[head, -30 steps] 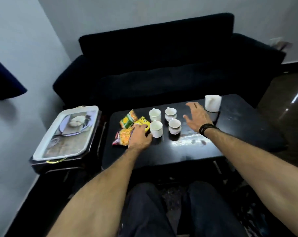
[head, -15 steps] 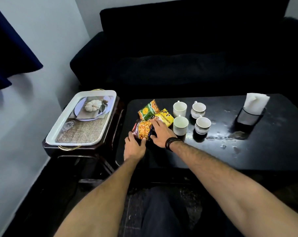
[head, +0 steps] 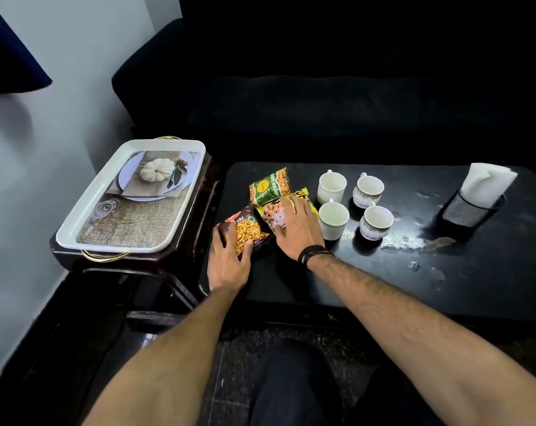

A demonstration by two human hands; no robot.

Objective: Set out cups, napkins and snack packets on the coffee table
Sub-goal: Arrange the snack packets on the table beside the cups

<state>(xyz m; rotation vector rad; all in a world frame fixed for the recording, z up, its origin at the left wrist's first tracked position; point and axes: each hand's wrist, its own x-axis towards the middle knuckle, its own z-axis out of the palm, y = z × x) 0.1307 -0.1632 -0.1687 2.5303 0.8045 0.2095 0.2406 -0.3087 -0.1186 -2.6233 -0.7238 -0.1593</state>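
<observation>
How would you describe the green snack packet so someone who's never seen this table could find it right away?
Start at the black coffee table in front of the dark sofa, and look to its left end, where three snack packets lie beside four white cups. The green packet is the one farthest from the person, nearest the sofa. It alone is green, and neither hand touches it.

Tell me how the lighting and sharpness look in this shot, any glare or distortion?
Head view: dim room, the sofa almost lost in black; a pale glare on the table beside the cups shows smudges; wide-angle bending stretches the forearms at the bottom; packets and both hands stay fairly sharp.
</observation>
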